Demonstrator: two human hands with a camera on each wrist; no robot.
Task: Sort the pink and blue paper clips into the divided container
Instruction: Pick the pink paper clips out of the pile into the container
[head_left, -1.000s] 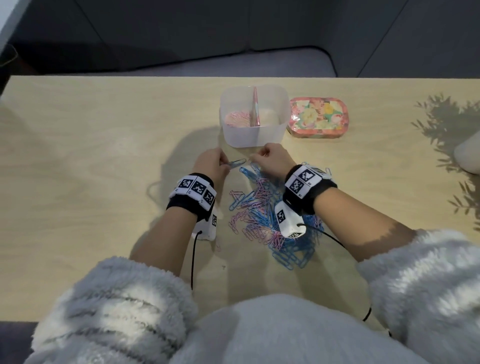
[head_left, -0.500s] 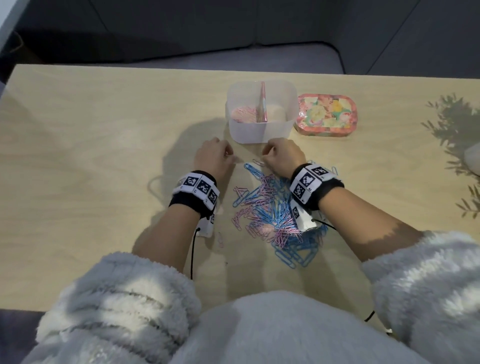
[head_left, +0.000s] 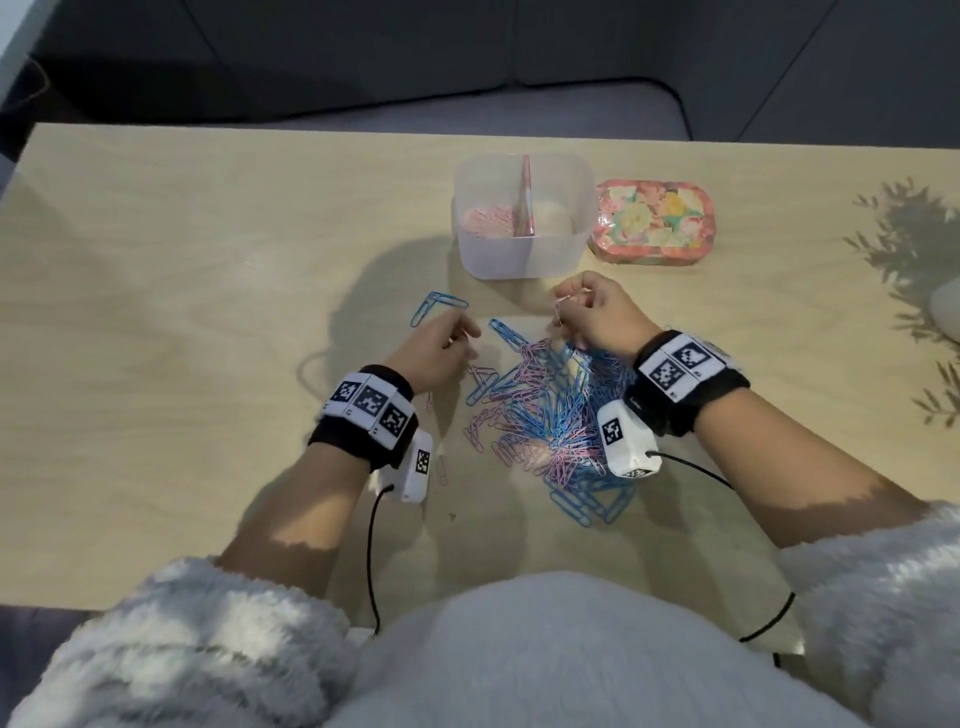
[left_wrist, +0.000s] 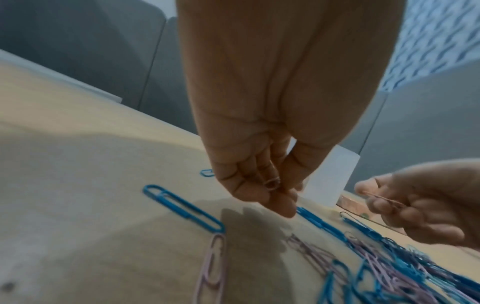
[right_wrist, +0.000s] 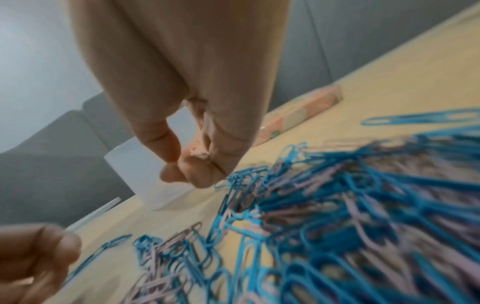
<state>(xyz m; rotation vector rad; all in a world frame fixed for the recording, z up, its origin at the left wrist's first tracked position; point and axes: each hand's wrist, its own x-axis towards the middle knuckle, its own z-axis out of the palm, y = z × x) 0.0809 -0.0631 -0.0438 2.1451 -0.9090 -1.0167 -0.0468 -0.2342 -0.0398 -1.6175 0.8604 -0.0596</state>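
1. The right hand (head_left: 597, 317) pinches a pink clip (head_left: 561, 306), just at 6 o'clock of the divided container (head_left: 524, 260).
2. The left hand (head_left: 436, 348) seems to pinch another; blurred.
3. Carry pink to the 9 o'clock compartment, clear of the pile (head_left: 545, 415).

Fluffy white sleeves (head_left: 171, 634), black wristbands (head_left: 363, 415) bearing checkered markers, black cables (head_left: 372, 561).

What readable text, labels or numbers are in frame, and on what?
No readable words, brands or numbers in any view.
Left wrist band: black-and-white square marker codes only, no letters.
Right wrist band: the same kind of marker codes, no letters.
Floral tin: flower pattern; any print is too small to read.
Divided container: plain, no label visible.
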